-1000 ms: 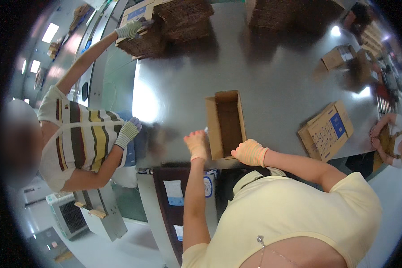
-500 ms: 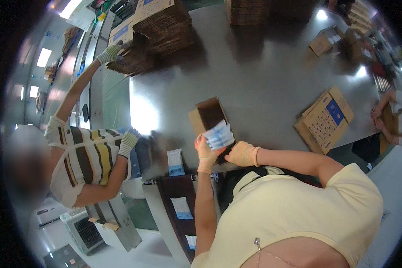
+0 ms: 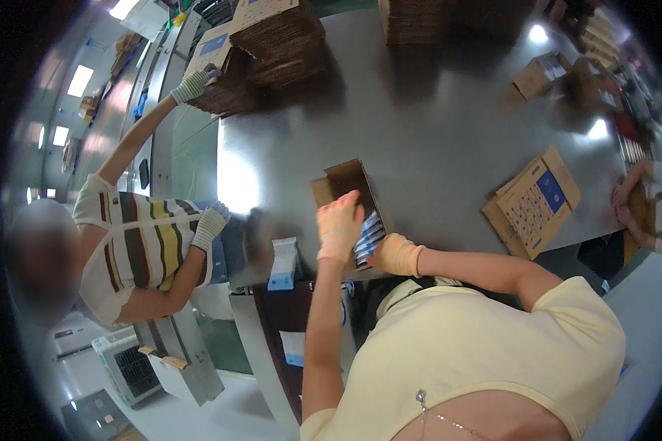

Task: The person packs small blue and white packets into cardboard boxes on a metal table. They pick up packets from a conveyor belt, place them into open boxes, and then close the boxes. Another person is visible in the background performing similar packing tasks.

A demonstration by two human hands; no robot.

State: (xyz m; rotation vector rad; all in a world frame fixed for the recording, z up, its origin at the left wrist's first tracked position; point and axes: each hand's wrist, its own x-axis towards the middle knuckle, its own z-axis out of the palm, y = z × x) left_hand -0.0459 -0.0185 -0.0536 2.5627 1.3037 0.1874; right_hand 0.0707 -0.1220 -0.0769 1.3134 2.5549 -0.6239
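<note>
An open cardboard box (image 3: pixel 347 176) stands on the metal table in front of me, its left flap folded outward. Blue-and-white packets (image 3: pixel 369 237) are lined up inside, toward its near end. Over the box's left side reaches my left hand (image 3: pixel 337 226), in a pale orange glove, fingers stretched out and no packet visible in it. My right hand (image 3: pixel 397 254), gloved with a striped cuff, is closed round the near right corner of the box; its fingertips are partly hidden. Another white-and-blue packet (image 3: pixel 283 263) lies left of my left forearm, at the table edge.
A dark conveyor belt (image 3: pixel 287 312) carrying a packet (image 3: pixel 293 348) comes up on my left. A flattened carton (image 3: pixel 533 202) lies at right, stacked cartons (image 3: pixel 276 37) far left. A co-worker's gloved hand (image 3: pixel 191 87) touches that stack; another person's hands (image 3: pixel 625 195) are at far right.
The bunch of packets that my left hand held above the box now sits inside it. My left hand has let go and opened. Packets on the belt have moved toward the table.
</note>
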